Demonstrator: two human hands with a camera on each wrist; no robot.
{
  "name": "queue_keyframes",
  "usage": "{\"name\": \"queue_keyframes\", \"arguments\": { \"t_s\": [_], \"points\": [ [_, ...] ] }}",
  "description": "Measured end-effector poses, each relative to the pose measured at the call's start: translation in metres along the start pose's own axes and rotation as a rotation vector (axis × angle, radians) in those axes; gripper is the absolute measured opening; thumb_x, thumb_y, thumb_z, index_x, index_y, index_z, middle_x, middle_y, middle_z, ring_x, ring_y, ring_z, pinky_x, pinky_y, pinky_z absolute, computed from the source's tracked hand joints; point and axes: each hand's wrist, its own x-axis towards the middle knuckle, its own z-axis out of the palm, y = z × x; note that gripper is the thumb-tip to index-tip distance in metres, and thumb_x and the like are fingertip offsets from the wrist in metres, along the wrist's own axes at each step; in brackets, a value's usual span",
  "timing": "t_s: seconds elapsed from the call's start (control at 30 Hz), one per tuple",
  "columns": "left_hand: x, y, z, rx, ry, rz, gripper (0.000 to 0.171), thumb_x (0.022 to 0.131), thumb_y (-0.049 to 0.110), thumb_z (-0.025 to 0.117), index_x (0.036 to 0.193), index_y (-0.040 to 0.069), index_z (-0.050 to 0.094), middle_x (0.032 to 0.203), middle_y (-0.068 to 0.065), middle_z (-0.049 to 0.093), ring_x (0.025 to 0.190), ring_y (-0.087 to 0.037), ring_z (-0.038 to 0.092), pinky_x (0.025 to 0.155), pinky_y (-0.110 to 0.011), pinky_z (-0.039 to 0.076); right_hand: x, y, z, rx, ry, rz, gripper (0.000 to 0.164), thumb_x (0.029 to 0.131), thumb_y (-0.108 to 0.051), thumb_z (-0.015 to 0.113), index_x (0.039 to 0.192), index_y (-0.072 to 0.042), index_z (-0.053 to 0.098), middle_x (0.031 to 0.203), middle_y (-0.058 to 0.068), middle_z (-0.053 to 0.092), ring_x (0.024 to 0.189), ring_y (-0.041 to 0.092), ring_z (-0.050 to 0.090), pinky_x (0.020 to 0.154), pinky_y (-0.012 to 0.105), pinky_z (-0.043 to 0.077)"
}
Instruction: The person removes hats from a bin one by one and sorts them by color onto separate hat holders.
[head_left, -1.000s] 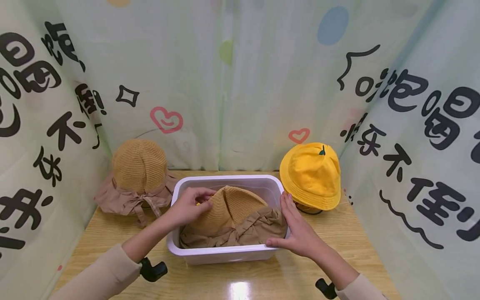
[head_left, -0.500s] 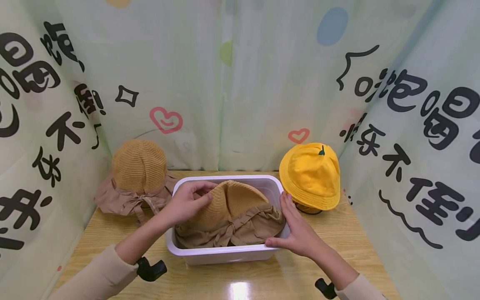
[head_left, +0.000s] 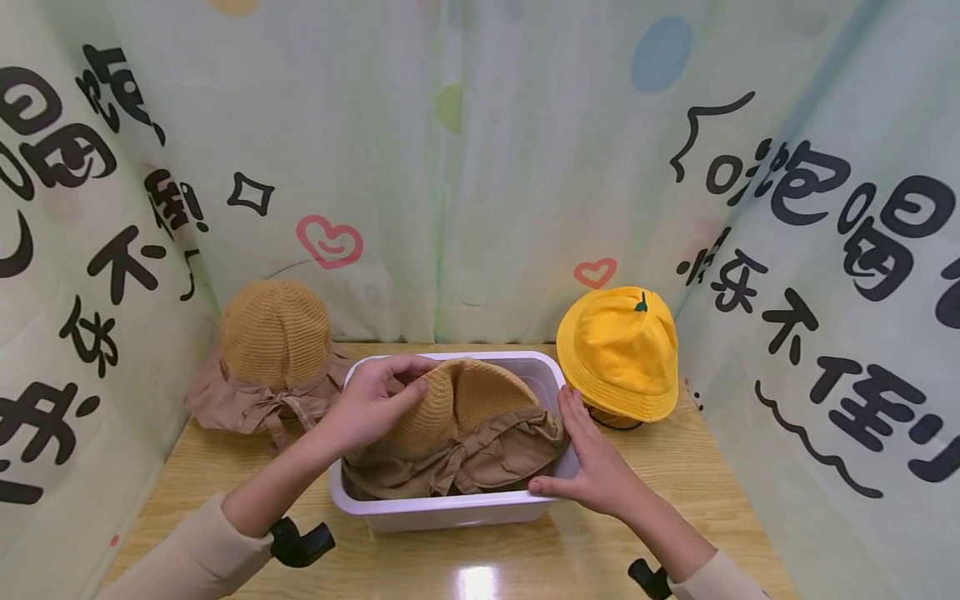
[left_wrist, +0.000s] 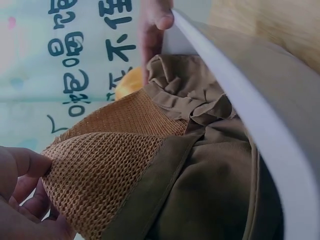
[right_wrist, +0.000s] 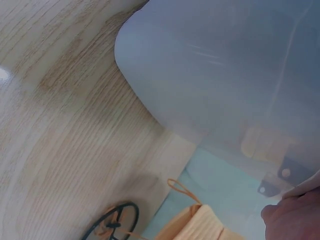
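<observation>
A knitted tan sun hat with a brown cloth brim and bow (head_left: 487, 396) sits tilted inside a white plastic bin (head_left: 465, 504). My left hand (head_left: 371, 408) pinches the crown's edge between thumb and fingers. From the left wrist view, the coarse weave of the hat (left_wrist: 100, 170) bulges beside those fingertips, with the brim folded against the bin wall. At the bin's front right corner, my right hand (head_left: 600, 467) rests with straight fingers along the right rim and the thumb on the front rim. In the right wrist view the bin's outer wall (right_wrist: 215, 75) fills the upper right.
Left of the bin stands another knitted hat (head_left: 276, 333) with a pinkish-brown brim and bow. A yellow bucket hat with a green sprout (head_left: 622, 354) stands at the right, over a wire-ringed stand. Wooden table (head_left: 645, 450) lies beneath; a printed curtain (head_left: 480, 208) encloses the sides and back.
My left hand has moved slightly left and up, drawing the hat's crown and brim leftward inside the bin. The right hand has stayed at the corner.
</observation>
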Motion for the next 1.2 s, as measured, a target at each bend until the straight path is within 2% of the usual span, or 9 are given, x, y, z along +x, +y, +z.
{"name": "queue_keyframes", "arguments": {
  "t_s": [0.23,0.43,0.6,0.83,1.0,1.2],
  "points": [
    [0.001,0.013,-0.002,-0.027,-0.005,0.003,0.026,0.096,0.009,0.064,0.122,0.005,0.070,0.111,-0.007,0.074,0.094,-0.015,0.068,0.074,-0.029,0.056,0.001,-0.001,0.000,0.006,-0.005,0.011,0.134,0.068,-0.057,0.086,0.160,-0.006,0.004,0.167,0.013,0.000,0.152,0.042,0.004,0.115,0.065,0.021],
    [0.003,0.027,-0.009,-0.037,-0.003,0.000,0.026,0.098,0.010,0.062,0.122,0.006,0.069,0.109,-0.006,0.073,0.090,-0.014,0.066,0.071,-0.028,0.056,0.001,-0.003,-0.002,0.017,-0.011,0.025,0.133,0.068,-0.058,0.085,0.161,-0.008,0.004,0.167,0.014,0.003,0.153,0.036,0.001,0.115,0.064,0.020],
    [0.007,0.035,-0.019,-0.074,0.049,-0.018,0.026,0.098,0.010,0.061,0.122,0.006,0.069,0.107,-0.007,0.072,0.091,-0.014,0.065,0.075,-0.025,0.056,0.003,-0.002,-0.001,0.001,-0.002,-0.006,0.134,0.068,-0.057,0.086,0.160,-0.005,0.003,0.167,0.015,0.001,0.153,0.039,0.002,0.114,0.066,0.021],
    [0.007,0.043,-0.038,-0.090,0.094,-0.018,0.024,0.099,0.013,0.062,0.121,0.011,0.071,0.105,-0.003,0.072,0.094,-0.014,0.064,0.072,-0.024,0.055,0.002,-0.002,0.000,0.001,-0.002,-0.001,0.134,0.068,-0.058,0.085,0.161,-0.012,-0.001,0.167,0.012,-0.002,0.153,0.038,0.001,0.115,0.064,0.021],
    [0.005,0.048,-0.051,-0.068,0.121,-0.007,0.024,0.099,0.015,0.062,0.121,0.012,0.071,0.103,-0.002,0.071,0.092,-0.014,0.063,0.071,-0.023,0.054,0.001,-0.002,0.001,-0.008,0.004,-0.014,0.132,0.068,-0.058,0.085,0.160,-0.006,0.005,0.167,0.016,0.002,0.153,0.039,0.002,0.114,0.066,0.021],
    [0.005,0.053,-0.066,-0.024,0.181,0.011,0.023,0.099,0.012,0.061,0.120,0.012,0.071,0.097,-0.004,0.069,0.083,-0.012,0.060,0.061,-0.021,0.050,0.000,-0.001,0.000,-0.008,-0.008,-0.005,0.131,0.069,-0.058,0.084,0.159,-0.001,0.008,0.167,0.016,0.001,0.153,0.038,0.000,0.115,0.066,0.019]
  ]
}}
